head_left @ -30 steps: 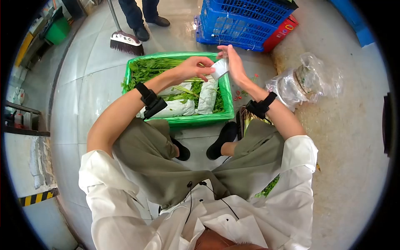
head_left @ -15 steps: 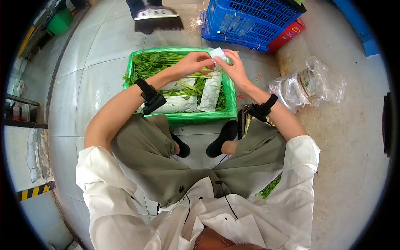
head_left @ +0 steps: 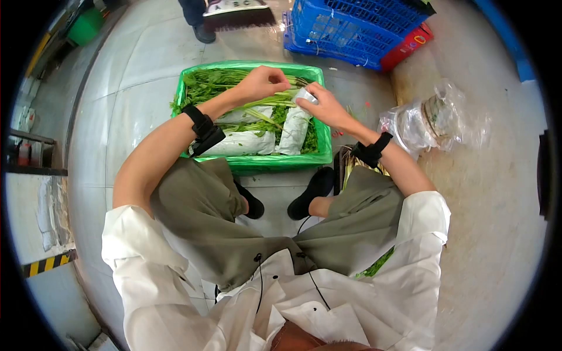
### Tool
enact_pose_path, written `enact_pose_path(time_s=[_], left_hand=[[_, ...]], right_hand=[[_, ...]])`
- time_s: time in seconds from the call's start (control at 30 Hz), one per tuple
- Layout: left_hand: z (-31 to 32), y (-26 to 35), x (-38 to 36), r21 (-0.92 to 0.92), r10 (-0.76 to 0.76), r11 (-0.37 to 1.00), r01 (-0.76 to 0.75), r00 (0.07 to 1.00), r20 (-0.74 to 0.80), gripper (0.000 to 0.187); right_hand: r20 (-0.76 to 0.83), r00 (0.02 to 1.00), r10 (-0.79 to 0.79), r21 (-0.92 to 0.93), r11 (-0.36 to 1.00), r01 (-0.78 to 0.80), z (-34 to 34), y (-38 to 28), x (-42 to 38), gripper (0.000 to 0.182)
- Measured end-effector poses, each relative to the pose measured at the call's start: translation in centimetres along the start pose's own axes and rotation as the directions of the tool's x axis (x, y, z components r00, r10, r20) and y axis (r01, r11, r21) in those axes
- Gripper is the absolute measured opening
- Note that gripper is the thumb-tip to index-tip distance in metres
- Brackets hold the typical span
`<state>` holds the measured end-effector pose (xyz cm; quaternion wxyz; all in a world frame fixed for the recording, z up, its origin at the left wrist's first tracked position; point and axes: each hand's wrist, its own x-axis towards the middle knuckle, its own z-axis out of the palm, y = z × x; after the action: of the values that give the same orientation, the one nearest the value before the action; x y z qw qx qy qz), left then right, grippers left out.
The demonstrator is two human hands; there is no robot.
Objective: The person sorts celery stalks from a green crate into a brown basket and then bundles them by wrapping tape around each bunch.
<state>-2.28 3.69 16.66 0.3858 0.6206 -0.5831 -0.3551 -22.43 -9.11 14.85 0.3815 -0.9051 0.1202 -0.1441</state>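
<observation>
A green-lined crate (head_left: 246, 159) stands on the floor before my feet, holding leafy green stalks (head_left: 213, 88) and several white-wrapped bundles. My left hand (head_left: 266, 83) is over the stalks near the crate's far side, its fingers curled and pinched together; anything between the fingertips is too small to make out. My right hand (head_left: 321, 105) grips a small white piece (head_left: 305, 95) between thumb and fingers, at the far end of the upright white-wrapped bundle (head_left: 294, 131). Another white-wrapped bundle (head_left: 243, 144) lies along the crate's near side.
Blue crates (head_left: 351, 35) and a red box (head_left: 407, 48) stand beyond on the right. A clear plastic-wrapped roll (head_left: 430, 120) lies right of the crate. A person's foot (head_left: 205, 33) and a broom (head_left: 240, 17) are at the top. More stalks lie by my right foot.
My hands have moved apart; the white piece has come down to the bundle with my right hand. The broom has shifted right.
</observation>
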Motion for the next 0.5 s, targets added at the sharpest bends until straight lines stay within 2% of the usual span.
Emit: enact_pose_path(time_s=[0.07, 0.1, 0.17, 0.23, 0.3, 0.33, 0.37, 0.4, 0.43, 0.47, 0.5], left_hand=[[0.7, 0.7, -0.3, -0.236, -0.086, 0.968, 0.083, 0.996, -0.002, 0.018], [0.8, 0.7, -0.1, -0.239, -0.111, 0.964, 0.112, 0.994, 0.017, 0.019], [1.0, 0.7, 0.0, -0.192, -0.157, 0.968, 0.164, 0.986, 0.051, 0.02], [1.2, -0.5, 0.2, -0.199, -0.168, 0.964, 0.174, 0.985, 0.047, 0.019], [1.2, -1.5, 0.6, -0.204, -0.174, 0.962, 0.179, 0.984, 0.042, 0.019], [1.2, -2.1, 0.8, -0.048, -0.141, 0.989, 0.142, 0.989, 0.035, 0.018], [1.3, -2.7, 1.0, 0.108, -0.105, 0.989, 0.101, 0.994, 0.036, 0.017], [1.4, -3.1, 1.3, 0.109, -0.108, 0.989, 0.103, 0.993, 0.047, 0.017], [1.5, -3.6, 1.5, 0.142, -0.064, 0.989, 0.05, 0.993, 0.099, 0.016], [1.7, -4.2, 1.6, 0.17, -0.021, 0.985, -0.005, 0.988, 0.151, 0.015], [1.8, -3.8, 1.7, 0.155, -0.054, 0.988, 0.022, 0.977, 0.204, 0.015]], right_hand=[[-0.011, 0.995, 0.104, -0.172, 0.98, -0.104, 0.4, 1.1, -0.4, 0.043], [-0.011, 0.994, 0.112, -0.173, 0.978, -0.113, 0.4, 1.0, -0.6, 0.043], [0.047, 0.951, 0.304, -0.062, 0.952, -0.301, 0.4, 0.6, -0.6, 0.044], [0.039, 0.954, 0.296, -0.02, 0.955, -0.295, 0.2, -0.6, -0.9, 0.044], [0.096, 0.966, 0.239, 0.198, 0.947, -0.254, -0.1, -0.7, -1.0, 0.046], [0.094, 0.965, 0.244, 0.202, 0.945, -0.258, 0.1, 0.3, -1.0, 0.046], [0.143, 0.975, 0.169, 0.18, 0.964, -0.194, 0.4, 1.8, -0.7, 0.05], [0.191, 0.977, 0.096, 0.164, 0.978, -0.128, 0.5, 2.3, -0.6, 0.057], [0.185, 0.977, 0.105, 0.173, 0.975, -0.138, 0.7, 2.8, -0.8, 0.057], [0.269, 0.942, 0.199, 0.147, 0.959, -0.244, 0.9, 3.3, -1.0, 0.061], [0.351, 0.892, 0.287, 0.108, 0.933, -0.342, 0.8, 3.3, -1.0, 0.065]])
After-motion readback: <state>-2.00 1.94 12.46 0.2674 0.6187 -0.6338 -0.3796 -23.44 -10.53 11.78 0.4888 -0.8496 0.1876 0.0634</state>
